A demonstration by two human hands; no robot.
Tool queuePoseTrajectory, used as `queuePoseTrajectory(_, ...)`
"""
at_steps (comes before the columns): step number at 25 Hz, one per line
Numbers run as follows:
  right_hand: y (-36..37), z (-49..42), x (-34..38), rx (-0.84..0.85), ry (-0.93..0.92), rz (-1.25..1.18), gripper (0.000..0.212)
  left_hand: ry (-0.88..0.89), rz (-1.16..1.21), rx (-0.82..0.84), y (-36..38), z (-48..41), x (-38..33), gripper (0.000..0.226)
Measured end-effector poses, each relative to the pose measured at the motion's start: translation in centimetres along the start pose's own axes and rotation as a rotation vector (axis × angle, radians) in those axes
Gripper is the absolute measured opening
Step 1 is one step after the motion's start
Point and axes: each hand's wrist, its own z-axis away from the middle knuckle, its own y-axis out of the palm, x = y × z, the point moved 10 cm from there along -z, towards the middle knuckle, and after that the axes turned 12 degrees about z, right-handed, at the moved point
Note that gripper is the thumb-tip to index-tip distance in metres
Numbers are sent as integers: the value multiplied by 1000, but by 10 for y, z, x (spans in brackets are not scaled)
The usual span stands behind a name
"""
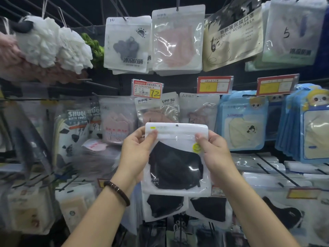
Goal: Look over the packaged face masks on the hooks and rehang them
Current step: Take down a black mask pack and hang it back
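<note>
A clear-and-white pouch holding a black face mask (176,163) is held upright in front of the display, off any hook. My left hand (137,150) grips its left edge, thumb on the front near the top. My right hand (213,152) grips the right edge, thumb beside a yellow round sticker. The pouch's hang hole shows at the top. Behind and below it hang two more black mask packs (165,205). A pink mask pack (178,43) and a grey mask pack (127,45) hang on upper hooks.
Black hooks jut out from a dark wall panel. Blue cartoon mask packs (243,123) hang at right, bath towel packs (74,125) and white bath puffs (53,41) at left. Red-and-yellow price tags (146,89) sit between rows. Bare hook rods (277,172) stick out at lower right.
</note>
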Motion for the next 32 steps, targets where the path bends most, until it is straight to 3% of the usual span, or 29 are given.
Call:
queuePoseTrajectory(13, 9, 10, -5, -7, -29, -22, 17, 85, 125, 4, -7, 18, -3, 37)
queuePoseTrajectory(19, 14, 28, -4, 41, -66, -37, 19, 139, 59, -38, -18, 39, -6, 35)
queuePoseTrajectory(23, 22, 59, -30, 132, -45, 18, 20, 156, 16, -108, -48, 79, 14, 39)
queuePoseTrajectory(29, 36, 109, -109, 137, 82, 139, 18, 124, 47, -423, -118, 139, 81, 32)
queuePoseTrajectory(32, 39, 111, -136, 117, 174, 180, 17, 68, 19, -444, -132, 137, 102, 31)
